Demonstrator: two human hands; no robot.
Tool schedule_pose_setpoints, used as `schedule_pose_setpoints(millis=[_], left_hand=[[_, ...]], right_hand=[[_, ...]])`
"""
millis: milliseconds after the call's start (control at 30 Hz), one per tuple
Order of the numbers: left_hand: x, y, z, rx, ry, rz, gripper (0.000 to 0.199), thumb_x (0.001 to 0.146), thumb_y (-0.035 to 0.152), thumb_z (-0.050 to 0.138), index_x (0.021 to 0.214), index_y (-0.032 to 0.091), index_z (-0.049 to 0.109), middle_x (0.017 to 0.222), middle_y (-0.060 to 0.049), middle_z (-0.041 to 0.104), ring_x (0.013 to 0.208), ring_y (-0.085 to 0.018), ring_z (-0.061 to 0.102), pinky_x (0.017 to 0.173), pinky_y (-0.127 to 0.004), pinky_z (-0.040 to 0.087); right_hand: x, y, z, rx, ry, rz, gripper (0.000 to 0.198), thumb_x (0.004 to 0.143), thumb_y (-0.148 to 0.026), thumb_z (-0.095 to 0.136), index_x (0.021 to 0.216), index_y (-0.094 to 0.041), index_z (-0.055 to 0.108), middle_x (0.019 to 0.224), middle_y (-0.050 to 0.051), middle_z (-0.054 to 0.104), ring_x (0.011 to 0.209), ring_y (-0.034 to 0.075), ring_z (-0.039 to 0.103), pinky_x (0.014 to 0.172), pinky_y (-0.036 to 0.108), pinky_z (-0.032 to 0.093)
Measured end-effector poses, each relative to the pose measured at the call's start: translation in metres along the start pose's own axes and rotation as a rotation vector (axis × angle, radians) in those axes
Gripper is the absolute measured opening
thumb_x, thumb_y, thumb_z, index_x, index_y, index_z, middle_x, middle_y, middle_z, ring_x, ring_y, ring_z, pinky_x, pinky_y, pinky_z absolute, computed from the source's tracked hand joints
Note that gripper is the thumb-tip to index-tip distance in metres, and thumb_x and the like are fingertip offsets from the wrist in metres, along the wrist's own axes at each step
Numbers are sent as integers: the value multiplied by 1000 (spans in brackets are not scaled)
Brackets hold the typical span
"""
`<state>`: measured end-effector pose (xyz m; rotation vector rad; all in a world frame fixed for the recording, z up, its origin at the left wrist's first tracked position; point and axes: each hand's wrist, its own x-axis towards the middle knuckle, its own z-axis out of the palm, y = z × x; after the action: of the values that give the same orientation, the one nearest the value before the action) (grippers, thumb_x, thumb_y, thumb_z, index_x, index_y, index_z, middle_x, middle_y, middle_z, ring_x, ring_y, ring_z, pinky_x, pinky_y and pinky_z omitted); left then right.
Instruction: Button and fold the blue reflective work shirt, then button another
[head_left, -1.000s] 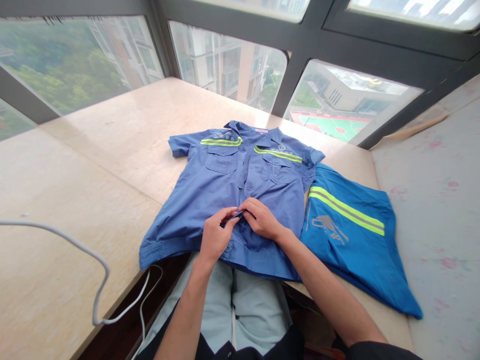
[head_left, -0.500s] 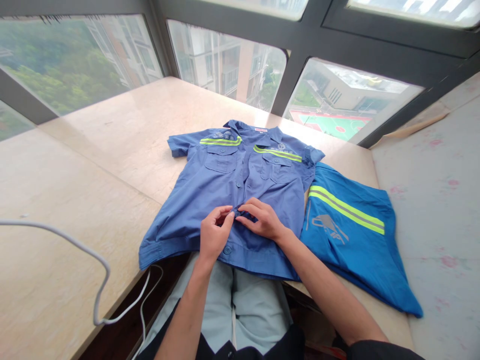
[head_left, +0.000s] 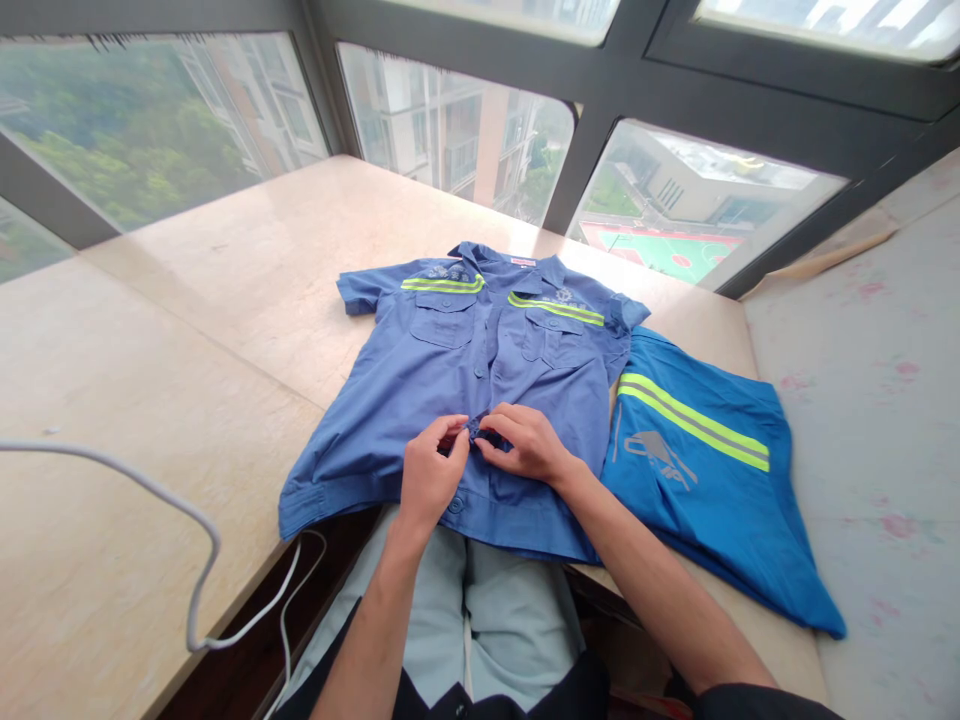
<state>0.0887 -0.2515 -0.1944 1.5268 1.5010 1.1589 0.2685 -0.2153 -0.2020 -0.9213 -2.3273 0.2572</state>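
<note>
A blue short-sleeved work shirt [head_left: 375, 400] with yellow-green reflective stripes lies front up, its collar toward the window. On its front placket, above the hem, my left hand [head_left: 433, 470] pinches the cloth between thumb and fingers. Close by on the right, my right hand [head_left: 529, 445] pinches the same placket. A button [head_left: 474, 430] shows between the fingertips, partly covered; whether it sits in a buttonhole I cannot tell. Lower down, another button [head_left: 455, 505] is visible near the hem, and a further button [head_left: 478, 373] sits above my hands.
A folded brighter blue garment [head_left: 697, 510] with a reflective stripe lies right of the shirt, beside the patterned wall [head_left: 870, 420]. A white cable [head_left: 150, 490] loops over the left of the pale stone ledge [head_left: 187, 400]. Windows with dark frames [head_left: 600, 60] stand behind.
Both hands stay at the same spot on the placket. My fingers have shifted slightly, and the cloth between them is bunched up more around the button.
</note>
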Motion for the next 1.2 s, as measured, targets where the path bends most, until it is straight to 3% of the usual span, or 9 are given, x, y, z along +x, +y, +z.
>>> schedule_pose_setpoints(millis=[200,400,667,767,933,1000,1100,1200], left_hand=[[-2,0,1,271,-44,129,27,85,13,54,99,24,74,100,-4,76,94,-23,69,91,-39,54],[-2,-1,0,451,-42,184,21,87,17,56,96,20,74,95,-9,72,93,-26,64,89,-42,52],[2,-9,-10,306,-71,209,25,91,30,58,109,19,71,122,-12,68,117,-28,61,105,-46,46],[6,-14,-27,310,46,213,29,92,35,57,111,18,70,129,-13,65,123,-30,58,109,-47,42],[15,-27,-70,402,412,137,28,90,33,54,108,16,68,125,-15,65,122,-29,58,111,-47,42],[20,-33,-89,445,499,107,29,89,30,53,109,15,67,123,-18,65,124,-31,56,111,-48,41],[31,-43,-113,512,519,61,32,87,30,52,110,13,65,120,-20,65,121,-33,57,108,-50,42],[53,-52,-129,538,393,-106,30,84,38,55,102,16,66,103,-16,71,106,-34,65,98,-50,48]], right_hand=[[-2,3,1,-44,-30,-3,18,94,-36,57,91,-20,65,80,6,66,68,17,58,64,30,42],[-3,4,3,-19,-24,14,24,97,-41,56,88,-20,65,80,6,65,68,17,59,64,29,43],[2,0,2,60,53,78,20,99,-34,52,109,-21,64,90,8,66,81,21,62,75,33,50],[2,1,4,32,88,158,26,99,-34,52,121,-21,58,95,9,64,85,23,61,79,37,53],[1,7,9,41,164,274,36,98,-34,51,132,-20,50,102,11,62,91,25,61,85,43,54],[0,8,12,25,197,306,38,98,-35,51,133,-20,49,104,12,61,93,26,61,87,46,54],[-2,11,16,-42,250,342,40,99,-36,50,135,-19,48,115,16,60,106,29,58,94,52,50],[-4,14,21,-139,302,374,43,99,-39,48,136,-18,48,125,20,57,121,33,52,101,58,45]])
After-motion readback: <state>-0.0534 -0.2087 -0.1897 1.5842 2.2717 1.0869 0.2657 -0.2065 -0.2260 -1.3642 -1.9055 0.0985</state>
